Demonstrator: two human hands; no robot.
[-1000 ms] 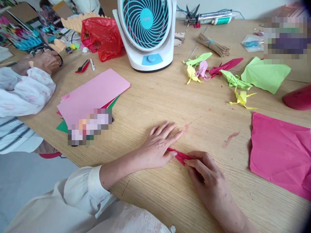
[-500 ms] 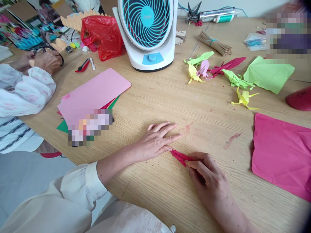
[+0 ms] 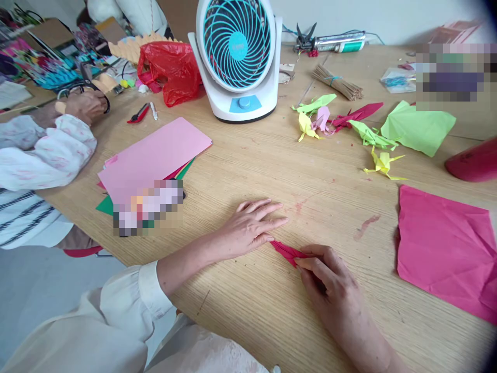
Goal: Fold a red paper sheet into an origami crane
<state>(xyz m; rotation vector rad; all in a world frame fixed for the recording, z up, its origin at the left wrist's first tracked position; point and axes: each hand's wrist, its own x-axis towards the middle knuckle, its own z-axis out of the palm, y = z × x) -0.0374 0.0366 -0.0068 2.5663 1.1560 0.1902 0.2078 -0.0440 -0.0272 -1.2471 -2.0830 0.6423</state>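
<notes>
A narrow folded piece of red paper (image 3: 286, 253) lies on the wooden table (image 3: 248, 171). Its right end is pinched between the thumb and fingers of my right hand (image 3: 334, 290). My left hand (image 3: 250, 228) rests palm down with fingers spread, its thumb touching the paper's left tip. To the right lies a large creased pink-red sheet (image 3: 442, 248). Beyond my hands are folded paper figures: a yellow one (image 3: 382, 162), another yellow one (image 3: 306, 126), a pink one (image 3: 322, 119), a red one (image 3: 359, 115) and green ones.
A fan (image 3: 237, 62) stands at the back, beside a red plastic bag (image 3: 166, 70). Pink sheets (image 3: 155, 150) are stacked at left. Another person's hand (image 3: 87, 103) is at far left. A red cylindrical object (image 3: 473, 161) lies at right, near green paper (image 3: 417, 127).
The camera view has shifted slightly, so the fan and table items appear lower. Both my hands keep nearly the same pose on the red paper. The other person's hand has shifted a little.
</notes>
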